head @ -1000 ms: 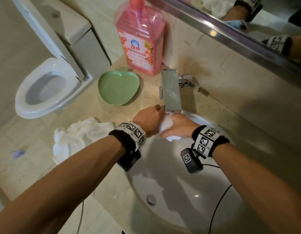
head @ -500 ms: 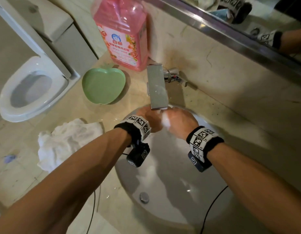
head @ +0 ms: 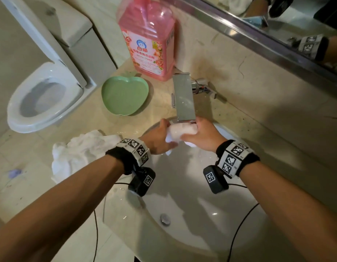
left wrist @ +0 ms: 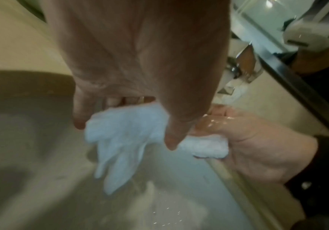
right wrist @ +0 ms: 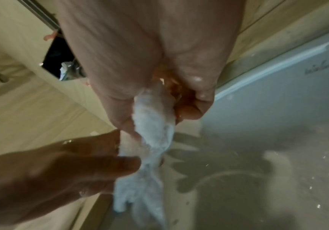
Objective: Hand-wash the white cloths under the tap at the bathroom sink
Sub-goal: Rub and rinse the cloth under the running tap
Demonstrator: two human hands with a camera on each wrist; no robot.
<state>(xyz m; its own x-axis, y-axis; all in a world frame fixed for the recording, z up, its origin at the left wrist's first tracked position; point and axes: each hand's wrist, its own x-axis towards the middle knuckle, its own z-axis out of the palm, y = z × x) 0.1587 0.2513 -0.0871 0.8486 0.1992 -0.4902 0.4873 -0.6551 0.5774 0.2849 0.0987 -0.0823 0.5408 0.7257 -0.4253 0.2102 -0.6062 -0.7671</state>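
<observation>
A small wet white cloth (head: 180,131) is stretched between both hands right under the square chrome tap (head: 183,98), over the white sink (head: 205,224). My left hand (head: 157,138) grips its left end, fingers and thumb curled round it (left wrist: 124,129). My right hand (head: 200,136) grips the other end in a closed fist (right wrist: 155,112). A loose tail of cloth (right wrist: 139,194) hangs below the hands. A second white cloth (head: 82,148) lies crumpled on the counter left of the sink.
A green apple-shaped dish (head: 124,96) and a big pink detergent bottle (head: 147,40) stand on the beige counter (head: 249,129) behind the sink. A toilet (head: 42,97) is at left. A mirror (head: 277,25) runs along the wall. Wrist-camera cables (head: 237,229) hang over the basin.
The hands, pressed together on the bunched cloth before, have drawn slightly apart, so the cloth now shows stretched between them under the tap.
</observation>
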